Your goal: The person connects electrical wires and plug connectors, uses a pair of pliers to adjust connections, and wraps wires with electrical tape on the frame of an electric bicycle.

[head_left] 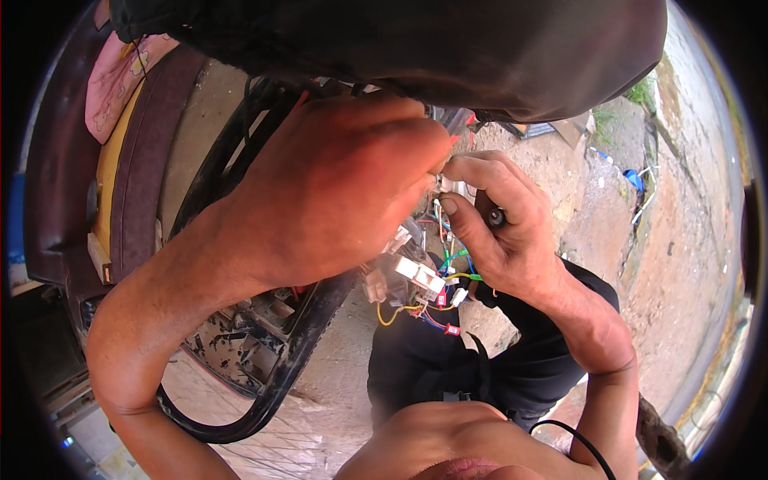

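Right hand (512, 228): between thumb and forefinger we pinch a small white connector (453, 186); a dark rod (497, 217) shows among our curled fingers.
Left hand (336, 184): fingers bent, tips close beside that connector; we cannot tell what they grasp.
Coloured wires (458, 275): on the near side of our hands, with white plugs (420, 274) and red tags (453, 329).
Black tube frame (308, 356): near, left.
Black cover (480, 56): far side.
Pink cloth (116, 92): far left.

No words or numbers can be read. The upper red wire connector (441, 298) and the lower red wire connector (452, 329) each bear whitish marks, too small to tell whether they are characters.
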The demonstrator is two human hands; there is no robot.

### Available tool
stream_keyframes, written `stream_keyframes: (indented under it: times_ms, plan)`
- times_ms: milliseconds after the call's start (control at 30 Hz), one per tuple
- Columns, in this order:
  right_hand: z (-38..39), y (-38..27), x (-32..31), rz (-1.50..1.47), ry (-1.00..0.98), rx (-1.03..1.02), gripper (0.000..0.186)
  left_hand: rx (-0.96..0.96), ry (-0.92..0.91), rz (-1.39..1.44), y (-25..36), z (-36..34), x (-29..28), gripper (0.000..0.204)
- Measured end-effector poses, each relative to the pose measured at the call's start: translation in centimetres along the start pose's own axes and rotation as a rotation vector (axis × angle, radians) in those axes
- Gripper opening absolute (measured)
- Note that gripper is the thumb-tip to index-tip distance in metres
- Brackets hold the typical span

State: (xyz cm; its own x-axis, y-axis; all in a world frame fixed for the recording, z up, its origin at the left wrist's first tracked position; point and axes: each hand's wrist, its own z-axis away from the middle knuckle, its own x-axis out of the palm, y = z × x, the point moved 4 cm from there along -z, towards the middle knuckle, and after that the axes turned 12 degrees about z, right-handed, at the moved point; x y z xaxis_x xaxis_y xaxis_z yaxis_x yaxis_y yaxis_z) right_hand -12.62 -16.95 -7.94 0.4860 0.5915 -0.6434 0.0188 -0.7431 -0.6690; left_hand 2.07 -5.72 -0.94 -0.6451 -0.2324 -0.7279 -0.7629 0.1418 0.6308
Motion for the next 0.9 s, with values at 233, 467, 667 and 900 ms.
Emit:
stream_keyframes:
  times_ms: [233,467,667,900]
  plan:
    - [-0.1,-0.3,0.0,0.005,0.014,0.017,0.03,0.016,0.022,0.012,0.1,0.0,0.1,0.013]
    - [-0.1,-0.2,0.1,-0.031,0.033,0.035,0.028,0.013,0.019,0.005,0.1,-0.2,0.2,0.012]
    - [0.0,-0.1,0.3,-0.061,0.02,0.066,0.027,0.007,0.019,0.008,0.0,0.0,0.2,0.011]
    - [0.6,0.9,0.1,-0.204,-0.134,0.33,0.026,0.033,0.013,0.012,-0.1,0.0,0.2,0.01]
